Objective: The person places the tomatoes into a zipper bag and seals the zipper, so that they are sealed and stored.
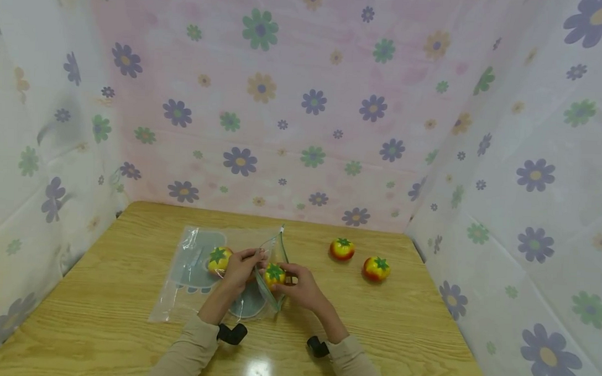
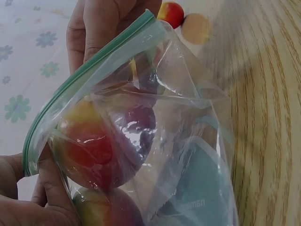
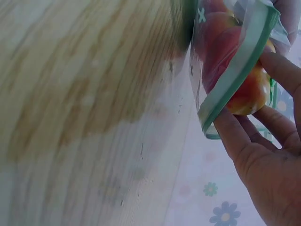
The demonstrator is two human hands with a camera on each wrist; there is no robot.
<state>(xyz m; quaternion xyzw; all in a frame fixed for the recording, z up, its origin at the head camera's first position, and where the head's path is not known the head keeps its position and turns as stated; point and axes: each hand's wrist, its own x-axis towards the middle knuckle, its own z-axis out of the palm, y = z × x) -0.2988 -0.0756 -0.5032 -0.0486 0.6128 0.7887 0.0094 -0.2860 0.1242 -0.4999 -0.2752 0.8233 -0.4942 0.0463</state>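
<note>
Head view, left to right: a clear zip bag lies on the wooden tabletop, thin, light and limp by its wrinkles, so the body should fold under a push; within it sits the bagged fruit, tomato-like, its yellow skin seen through the plastic; next, the left hand pinches the bag's green zip rim, likely its stiffest edge and the surest place to take hold. At the mouth is the held fruit, red and yellow with a green leafy top, gripped between the fingers and thumb of the right hand; it looks firm and glossy, perhaps a light imitation, so the smooth skin may slip, and a grip around its widest sides seems best. Farther right, two loose fruits rest on the tabletop, the nearer-left one well apart from the hands, the rightmost one just beside it; both are round enough to roll.
</note>
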